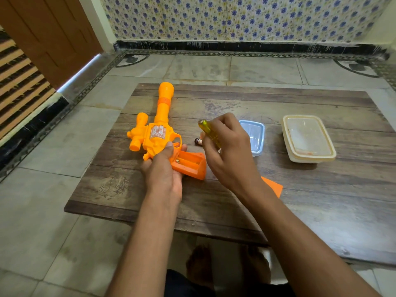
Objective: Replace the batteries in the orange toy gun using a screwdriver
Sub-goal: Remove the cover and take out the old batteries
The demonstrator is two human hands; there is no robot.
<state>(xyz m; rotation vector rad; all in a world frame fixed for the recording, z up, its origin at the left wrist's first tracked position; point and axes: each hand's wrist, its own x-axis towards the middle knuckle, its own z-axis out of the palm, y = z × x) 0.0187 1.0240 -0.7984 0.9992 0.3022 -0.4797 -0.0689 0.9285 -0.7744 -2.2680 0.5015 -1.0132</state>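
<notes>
Toy gun: I've got the orange toy gun (157, 133) lying flat on the wooden board (300, 189), barrel pointing away from me, handle toward me with its battery bay open and facing up.
Left hand: my left hand (165, 170) grips the toy gun at the handle, thumb up by the trigger guard, fingers curled under the open bay.
Right hand: my right hand (227, 151) hovers just right of the toy gun, fingers curled round the screwdriver (209, 132); its yellow-green handle sticks out toward the gun's barrel side.
Battery: one small battery (198, 141) sits on the board right of the toy gun, half hidden behind my fingers. I think it's a single cell, but the view is poor.
Cover: an orange flat piece (273, 186) lies right of the toy gun's handle, partly under my right forearm.
Containers: a small blue tub (256, 133) and, further right of the gun, a cream lidded box (308, 139).
</notes>
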